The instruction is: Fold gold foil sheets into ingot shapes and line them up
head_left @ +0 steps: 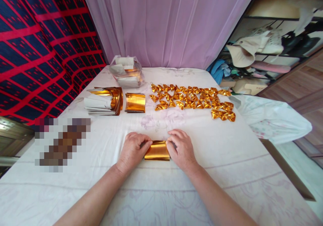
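White cloth (227, 158) spread flat over a bed or table, pink curtain (166, 24) behind, red-and-blue patterned fabric (37, 51) off to the left. Near the front edge, centred between both wrists, a gold foil sheet (157, 151), pressed flat against the cloth, probably so a crease can be set against a firm surface. Left hand (132, 152) curled over the sheet's left edge, fingertips pinching and pinning it; right hand (182, 148) mirrored on the right edge, fingers bent down onto the foil, holding it likewise. Both thus closed lightly on the same sheet, one edge each, keeping it from curling or sliding.

Further back, just left of centre, a short stack of unfolded foil (135, 102), within easy reach. Beside it, a thicker curled bundle of foil and white paper (104, 100). Behind those, a clear bag (127, 71) with more paper and foil. To the right, folded gold pieces (191, 99) laid out in rough rows, well apart from the raw stock, seemingly to keep finished apart from unfinished. Cluttered shelves (264, 51) at far right.
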A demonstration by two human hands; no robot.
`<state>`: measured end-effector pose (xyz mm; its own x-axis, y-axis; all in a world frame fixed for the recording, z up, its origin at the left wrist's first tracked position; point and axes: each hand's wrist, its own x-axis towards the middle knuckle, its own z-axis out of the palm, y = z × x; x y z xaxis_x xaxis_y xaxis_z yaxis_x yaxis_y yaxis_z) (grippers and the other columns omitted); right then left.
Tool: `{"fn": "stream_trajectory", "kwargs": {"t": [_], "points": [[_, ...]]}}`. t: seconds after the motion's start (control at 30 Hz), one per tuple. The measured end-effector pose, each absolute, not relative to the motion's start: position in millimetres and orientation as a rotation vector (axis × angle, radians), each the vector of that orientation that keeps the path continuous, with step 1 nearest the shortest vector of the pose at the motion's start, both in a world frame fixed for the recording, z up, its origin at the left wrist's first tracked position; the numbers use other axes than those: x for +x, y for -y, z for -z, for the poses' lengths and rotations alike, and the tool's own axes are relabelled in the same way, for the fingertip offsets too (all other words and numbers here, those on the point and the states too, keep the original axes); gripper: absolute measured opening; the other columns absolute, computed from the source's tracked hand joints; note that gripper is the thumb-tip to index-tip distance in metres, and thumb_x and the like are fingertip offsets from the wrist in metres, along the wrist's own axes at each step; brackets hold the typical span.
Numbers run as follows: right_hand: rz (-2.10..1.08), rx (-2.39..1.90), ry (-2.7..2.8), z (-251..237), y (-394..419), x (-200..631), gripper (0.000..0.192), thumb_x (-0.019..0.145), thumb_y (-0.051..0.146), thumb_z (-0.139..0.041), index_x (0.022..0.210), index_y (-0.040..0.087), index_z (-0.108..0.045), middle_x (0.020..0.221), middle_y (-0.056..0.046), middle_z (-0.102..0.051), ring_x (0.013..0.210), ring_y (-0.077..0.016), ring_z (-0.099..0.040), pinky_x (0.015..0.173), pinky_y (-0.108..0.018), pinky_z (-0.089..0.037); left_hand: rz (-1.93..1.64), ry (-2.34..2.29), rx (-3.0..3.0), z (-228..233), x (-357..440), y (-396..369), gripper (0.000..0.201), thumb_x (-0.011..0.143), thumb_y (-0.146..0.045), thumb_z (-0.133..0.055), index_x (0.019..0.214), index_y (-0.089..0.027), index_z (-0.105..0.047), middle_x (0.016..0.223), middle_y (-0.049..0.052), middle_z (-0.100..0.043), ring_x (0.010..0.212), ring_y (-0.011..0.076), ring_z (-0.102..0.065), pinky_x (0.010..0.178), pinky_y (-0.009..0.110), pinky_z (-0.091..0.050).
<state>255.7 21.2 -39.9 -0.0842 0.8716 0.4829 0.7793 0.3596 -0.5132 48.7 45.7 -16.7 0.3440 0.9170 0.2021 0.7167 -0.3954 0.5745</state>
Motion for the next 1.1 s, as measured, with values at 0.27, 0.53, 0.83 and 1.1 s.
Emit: {"fn": "stream_trajectory", "kwargs": {"t": [0.27, 0.53, 0.83, 1.1], "points": [[-0.145, -1.529, 1.936, 40.7, -19.6, 253.8, 0.018, 0.080, 0.014, -0.054, 0.065, 0.022, -0.061, 0.101, -0.008, -0.065, 0.101, -0.0246, -0.057, 0.086, -0.041, -0.042, -0.666, -1.500, 2.303, 16.6, 50.5, -43.3, 0.009, 0.083, -0.029, -0.061, 0.082, -0.024, -0.068, 0.071, 0.000, -0.070, 0.073, 0.0200, -0.061, 0.079, 0.036, -0.042], [-0.137, -1.566, 1.959, 39.4, -20.3, 253.3, 0.018, 0.080, 0.014, -0.055, 0.064, 0.021, -0.060, 0.102, -0.008, -0.066, 0.101, -0.0246, -0.058, 0.084, -0.040, -0.042, -0.678, -1.530, 2.317, 19.0, 50.4, -43.5, 0.007, 0.081, -0.029, -0.066, 0.085, -0.024, -0.066, 0.072, -0.002, -0.070, 0.074, 0.0201, -0.062, 0.079, 0.036, -0.042], [-0.132, -1.577, 1.971, 38.7, -20.9, 253.0, 0.019, 0.080, 0.015, -0.055, 0.062, 0.021, -0.060, 0.101, -0.008, -0.066, 0.099, -0.0247, -0.058, 0.083, -0.040, -0.042, -0.631, -1.535, 2.328, 18.0, 50.8, -42.8, 0.006, 0.082, -0.028, -0.067, 0.086, -0.024, -0.066, 0.073, -0.001, -0.070, 0.075, 0.0208, -0.062, 0.079, 0.036, -0.041], [-0.123, -1.593, 1.980, 37.6, -21.2, 253.1, 0.018, 0.078, 0.014, -0.056, 0.061, 0.020, -0.059, 0.101, -0.008, -0.066, 0.099, -0.0236, -0.058, 0.084, -0.038, -0.042, -0.582, -1.532, 2.335, 16.8, 51.1, -42.0, 0.008, 0.083, -0.027, -0.066, 0.090, -0.023, -0.066, 0.077, -0.001, -0.071, 0.079, 0.0213, -0.062, 0.081, 0.037, -0.040]]}}
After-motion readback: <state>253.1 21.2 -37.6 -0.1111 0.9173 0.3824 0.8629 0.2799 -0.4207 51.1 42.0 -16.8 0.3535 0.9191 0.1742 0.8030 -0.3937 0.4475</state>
